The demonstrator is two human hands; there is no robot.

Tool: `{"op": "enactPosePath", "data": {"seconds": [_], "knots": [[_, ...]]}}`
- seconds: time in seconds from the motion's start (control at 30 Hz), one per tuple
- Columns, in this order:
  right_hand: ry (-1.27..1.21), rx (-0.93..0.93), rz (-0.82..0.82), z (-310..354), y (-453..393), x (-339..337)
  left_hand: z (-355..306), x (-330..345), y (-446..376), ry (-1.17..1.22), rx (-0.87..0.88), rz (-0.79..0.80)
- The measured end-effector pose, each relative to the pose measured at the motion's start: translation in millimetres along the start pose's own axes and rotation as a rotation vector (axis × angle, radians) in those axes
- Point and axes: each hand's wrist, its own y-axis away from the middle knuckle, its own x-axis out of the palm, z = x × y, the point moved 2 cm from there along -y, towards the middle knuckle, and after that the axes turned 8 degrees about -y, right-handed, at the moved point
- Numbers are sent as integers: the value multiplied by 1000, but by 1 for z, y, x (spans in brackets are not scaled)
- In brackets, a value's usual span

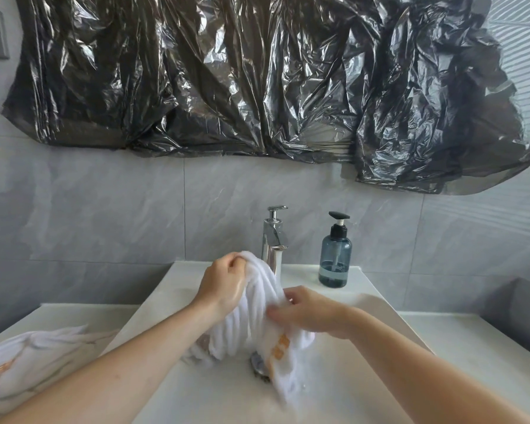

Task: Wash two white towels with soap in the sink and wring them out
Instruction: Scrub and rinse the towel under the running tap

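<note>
A: Fingers, left hand (224, 286): curled and clamped on the top of the bunched white towel (251, 313), just in front of the tap (273, 237). Fingers, right hand (311, 312): wrapped round the same towel lower down, at its right side.

B: Item location?

A: Towel, one, wet by the look of it, held upright above the sink (166, 301). Its lower end, with orange lettering, trails onto the basin floor and covers part of the drain (259, 364). I hold it between both hands, left high, right low.

B: Second item?

A: Towel, second (28, 359), lying crumpled on the surface to the left of the sink, well apart from both hands. I cannot tell whether it is washed.

B: Soap?

A: Pump bottle (334, 252), blue-grey, standing on the sink's rear ledge right of the tap, untouched.

B: Step in hand?

A: I judge it as rubbing or gathering the towel ahead of wringing. No water stream shows at the spout.

B: Next move calls for?

A: Opposite twists from the two grips, kept over the basin so runoff falls inside.
</note>
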Motion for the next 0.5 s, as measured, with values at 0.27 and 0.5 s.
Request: {"op": "enactPosePath", "data": {"seconds": [0.27,0.5], "knots": [[-549,-128,-208,11,-5,-17,-25,8,-6,175,-106,111],[-693,-175,-296,19,4,-25,9,25,11,84,-99,483]]}}
